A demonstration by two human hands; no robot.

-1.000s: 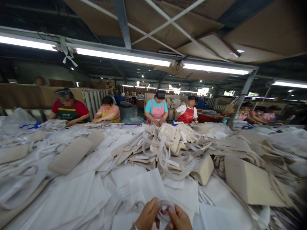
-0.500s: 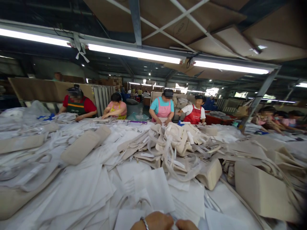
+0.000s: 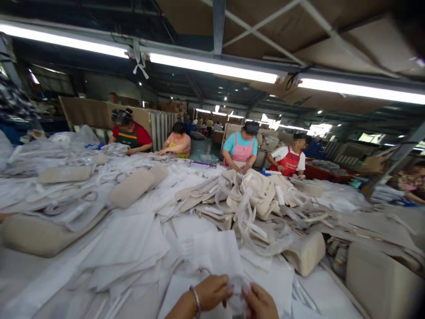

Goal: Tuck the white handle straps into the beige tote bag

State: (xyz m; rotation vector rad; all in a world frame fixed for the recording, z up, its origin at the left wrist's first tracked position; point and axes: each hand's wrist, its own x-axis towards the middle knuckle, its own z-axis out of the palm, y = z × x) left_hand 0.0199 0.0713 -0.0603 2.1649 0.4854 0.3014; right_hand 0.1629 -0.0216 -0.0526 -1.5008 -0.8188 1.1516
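At the bottom centre my left hand (image 3: 212, 292), with a silver bracelet on its wrist, pinches one side of a clear, roundish plastic thing (image 3: 237, 292). My right hand (image 3: 261, 302) has its fingers closed on the other side. Blur hides what exactly this see-through thing is. Below and just beyond both hands lie white sheets (image 3: 215, 252), thin and overlapping. A thin curved strap (image 3: 202, 269) shows close above my left hand.
Beige bags (image 3: 262, 190) with wrapped handles are heaped mid-table. More beige bags lie left (image 3: 49, 232) and right (image 3: 375, 274). Several co-workers in aprons, one in a pink apron (image 3: 243, 148), work across the table. A lamp bar (image 3: 212, 66) hangs overhead.
The view has swung left and down, so the scene sits further right. Both hands show more fully, and the clear plastic thing between them has come into view.
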